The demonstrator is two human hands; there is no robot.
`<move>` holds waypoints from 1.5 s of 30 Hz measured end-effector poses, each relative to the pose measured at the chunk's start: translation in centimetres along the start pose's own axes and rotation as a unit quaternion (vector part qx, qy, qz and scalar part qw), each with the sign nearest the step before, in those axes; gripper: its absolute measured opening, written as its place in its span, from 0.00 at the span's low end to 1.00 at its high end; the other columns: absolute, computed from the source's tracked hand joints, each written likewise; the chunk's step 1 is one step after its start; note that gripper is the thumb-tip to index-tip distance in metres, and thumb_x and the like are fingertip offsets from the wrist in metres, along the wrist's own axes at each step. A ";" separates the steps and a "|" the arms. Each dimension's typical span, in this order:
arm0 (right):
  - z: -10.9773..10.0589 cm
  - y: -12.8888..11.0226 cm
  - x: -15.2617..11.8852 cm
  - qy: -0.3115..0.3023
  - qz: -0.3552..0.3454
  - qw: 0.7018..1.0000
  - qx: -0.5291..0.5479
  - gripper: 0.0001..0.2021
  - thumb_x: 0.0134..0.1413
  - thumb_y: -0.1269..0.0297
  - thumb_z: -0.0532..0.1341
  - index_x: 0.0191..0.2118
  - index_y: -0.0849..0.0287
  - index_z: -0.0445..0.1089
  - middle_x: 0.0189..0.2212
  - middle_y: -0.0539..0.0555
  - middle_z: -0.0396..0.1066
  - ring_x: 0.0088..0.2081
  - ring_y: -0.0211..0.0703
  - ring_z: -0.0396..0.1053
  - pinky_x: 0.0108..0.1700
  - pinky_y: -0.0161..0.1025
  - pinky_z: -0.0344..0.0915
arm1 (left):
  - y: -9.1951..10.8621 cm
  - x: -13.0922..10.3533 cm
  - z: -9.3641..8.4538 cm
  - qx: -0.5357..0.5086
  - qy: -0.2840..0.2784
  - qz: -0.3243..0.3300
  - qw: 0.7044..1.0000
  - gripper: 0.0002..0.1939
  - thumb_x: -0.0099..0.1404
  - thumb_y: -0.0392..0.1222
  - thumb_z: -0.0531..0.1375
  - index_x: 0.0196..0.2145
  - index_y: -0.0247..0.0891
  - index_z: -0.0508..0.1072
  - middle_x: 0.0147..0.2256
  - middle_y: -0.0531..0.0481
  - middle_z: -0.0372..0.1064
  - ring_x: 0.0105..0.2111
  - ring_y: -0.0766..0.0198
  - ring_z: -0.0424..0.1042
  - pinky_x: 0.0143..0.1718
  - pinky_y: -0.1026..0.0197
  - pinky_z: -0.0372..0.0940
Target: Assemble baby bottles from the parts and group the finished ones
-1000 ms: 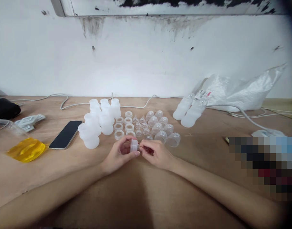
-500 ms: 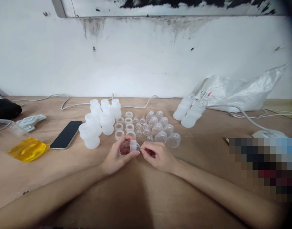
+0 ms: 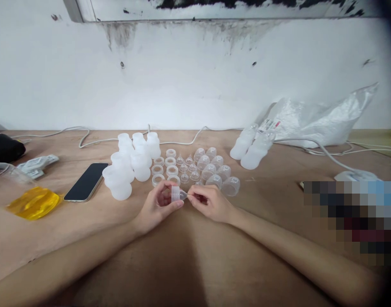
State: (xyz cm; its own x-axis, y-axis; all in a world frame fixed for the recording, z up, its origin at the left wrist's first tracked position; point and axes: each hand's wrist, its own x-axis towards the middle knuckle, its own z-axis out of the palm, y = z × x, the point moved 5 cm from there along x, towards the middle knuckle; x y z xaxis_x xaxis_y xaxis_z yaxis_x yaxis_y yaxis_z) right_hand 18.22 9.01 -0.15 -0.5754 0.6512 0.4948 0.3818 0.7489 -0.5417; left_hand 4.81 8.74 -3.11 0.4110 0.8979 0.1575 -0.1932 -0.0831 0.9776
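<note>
My left hand [image 3: 157, 207] grips a small translucent screw ring [image 3: 175, 194] above the wooden table [image 3: 182, 264]. A clear silicone nipple [image 3: 183, 195] sticks out of the ring toward the right, and my right hand [image 3: 208, 202] pinches its tip. Just behind the hands lie rows of parts: several white bottle bodies [image 3: 131, 166], white rings [image 3: 165, 166], small clear nipples [image 3: 187, 168] and clear dome caps [image 3: 219, 172].
A black phone [image 3: 86, 181] lies left of the bottles, with a clear container holding yellow liquid [image 3: 32, 202] further left. Two assembled bottles [image 3: 251, 149] lie by a white plastic bag [image 3: 313, 121]. White cables [image 3: 86, 136] run along the wall. A pixelated block [image 3: 351, 217] sits at right.
The nipple has come further out of the ring, drawn to the right by my right hand. The view has shifted slightly; the parts on the table stay put.
</note>
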 end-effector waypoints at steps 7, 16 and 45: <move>0.0 -0.7 -0.4 0.023 -0.030 0.999 -0.014 0.08 0.53 0.71 0.51 0.24 0.61 0.59 0.17 0.46 0.55 0.19 0.29 0.51 0.22 0.28 0.51 | 0.1 0.1 0.2 0.005 -0.010 0.009 1.000 0.17 0.55 0.37 0.61 0.40 0.37 0.58 0.32 0.52 0.62 0.30 0.71 0.63 0.29 0.68 0.59; -0.5 0.1 0.1 -0.005 0.011 1.000 -0.006 0.08 0.52 0.70 0.52 0.23 0.61 0.59 0.16 0.45 0.55 0.19 0.29 0.51 0.22 0.28 0.50 | 0.1 0.2 0.2 0.005 -0.009 -0.020 1.000 0.17 0.54 0.40 0.62 0.39 0.36 0.59 0.29 0.54 0.62 0.26 0.71 0.63 0.26 0.68 0.57; 1.1 0.5 -0.3 -0.026 0.129 0.985 0.111 0.09 0.55 0.59 0.53 0.35 0.60 0.58 0.29 0.52 0.63 0.29 0.35 0.61 0.29 0.33 0.59 | 0.1 0.2 0.0 0.123 0.015 0.009 0.992 0.21 0.53 0.42 0.63 0.44 0.37 0.63 0.44 0.45 0.64 0.37 0.62 0.68 0.34 0.63 0.64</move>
State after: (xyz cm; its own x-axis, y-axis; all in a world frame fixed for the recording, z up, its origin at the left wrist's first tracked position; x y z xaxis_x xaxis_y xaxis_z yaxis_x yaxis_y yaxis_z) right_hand 17.78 9.00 -1.31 -0.5181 0.8047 0.2898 0.3551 0.5107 -0.7830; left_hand 4.84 8.92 -2.96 0.3818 0.9075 0.1750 0.0251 -0.1994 0.9796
